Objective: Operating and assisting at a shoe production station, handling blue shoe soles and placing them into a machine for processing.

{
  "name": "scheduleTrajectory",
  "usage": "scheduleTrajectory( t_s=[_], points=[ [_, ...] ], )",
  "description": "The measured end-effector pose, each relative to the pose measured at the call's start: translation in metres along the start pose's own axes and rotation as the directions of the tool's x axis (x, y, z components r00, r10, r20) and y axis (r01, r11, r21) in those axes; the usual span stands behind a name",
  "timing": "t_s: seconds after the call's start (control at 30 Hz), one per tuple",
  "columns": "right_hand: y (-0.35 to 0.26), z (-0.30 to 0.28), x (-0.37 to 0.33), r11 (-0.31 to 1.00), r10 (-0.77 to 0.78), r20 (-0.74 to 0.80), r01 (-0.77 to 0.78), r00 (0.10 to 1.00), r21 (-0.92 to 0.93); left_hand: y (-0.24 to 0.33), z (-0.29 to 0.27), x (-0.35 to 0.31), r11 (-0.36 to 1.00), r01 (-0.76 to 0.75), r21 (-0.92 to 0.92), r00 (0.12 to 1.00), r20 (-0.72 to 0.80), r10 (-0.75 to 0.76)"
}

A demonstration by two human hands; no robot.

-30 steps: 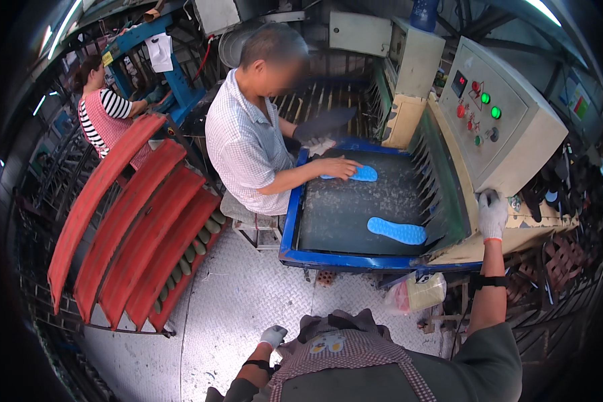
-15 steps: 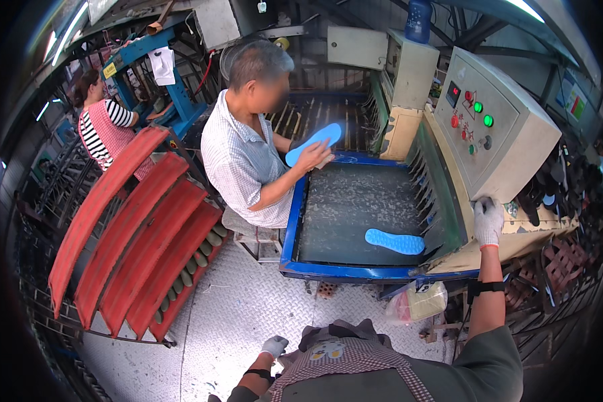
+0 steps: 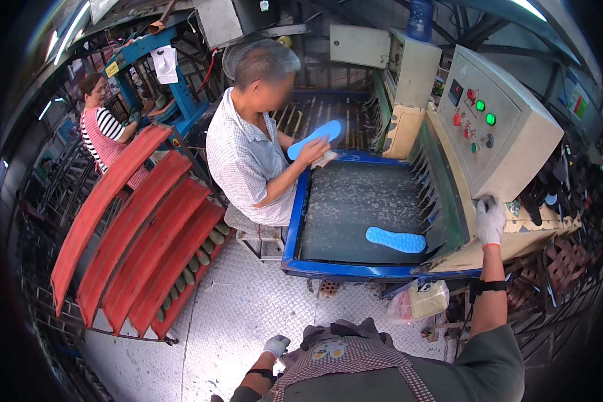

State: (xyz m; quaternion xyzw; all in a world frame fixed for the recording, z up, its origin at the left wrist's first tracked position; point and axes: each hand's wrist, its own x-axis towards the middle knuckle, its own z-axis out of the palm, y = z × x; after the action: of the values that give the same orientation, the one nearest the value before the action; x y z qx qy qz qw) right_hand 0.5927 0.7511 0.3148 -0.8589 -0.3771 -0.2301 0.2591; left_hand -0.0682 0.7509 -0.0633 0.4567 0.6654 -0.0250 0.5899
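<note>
My right hand point(image 3: 491, 220), in a white glove with dark fingertips, rests on the tan machine casing point(image 3: 459, 231) just under the grey control box point(image 3: 484, 124). Its fingers lie against the surface and grip no loose thing. Low in front of my checked apron point(image 3: 335, 358) is my left hand point(image 3: 276, 346), also gloved, its fingers curled in with nothing seen in them. A blue shoe insole point(image 3: 395, 240) lies on the dark conveyor belt point(image 3: 345, 201) near its front end. Across the belt a seated co-worker point(image 3: 254, 147) holds another blue insole point(image 3: 315, 139) and a pale cloth-like piece.
A blue metal frame point(image 3: 342, 269) edges the belt. Left of it stand a stool point(image 3: 248, 224) and a rack of red curved trays point(image 3: 124, 241) bearing dark soles. A clear bag point(image 3: 419, 301) hangs under the frame. Another person point(image 3: 104, 127) works at a blue machine.
The co-worker has leaned slightly, and the far person has turned their head. My hands and the insole on the belt look almost the same.
</note>
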Motion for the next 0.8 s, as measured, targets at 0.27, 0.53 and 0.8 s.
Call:
scheduleTrajectory(
  t_s=[0.27, 0.53, 0.8],
  points=[
    [0.009, 0.007, 0.003, 0.987, -0.075, 0.028, 0.07, 0.997, 0.147, 0.007, -0.001, -0.016, 1.0, 0.005, 0.018, 1.0, -0.018, -0.005],
    [0.02, 0.013, 0.0, 0.987, -0.014, 0.05, 0.005, 0.999, 0.161, 0.004, -0.001, -0.018, 0.976, -0.048, 0.212, 0.998, -0.038, 0.058],
    [0.012, 0.016, 0.003, 0.987, -0.02, 0.062, 0.01, 0.998, 0.161, -0.001, -0.002, -0.021, 0.98, -0.005, 0.2, 0.999, -0.032, 0.012]
  ],
)
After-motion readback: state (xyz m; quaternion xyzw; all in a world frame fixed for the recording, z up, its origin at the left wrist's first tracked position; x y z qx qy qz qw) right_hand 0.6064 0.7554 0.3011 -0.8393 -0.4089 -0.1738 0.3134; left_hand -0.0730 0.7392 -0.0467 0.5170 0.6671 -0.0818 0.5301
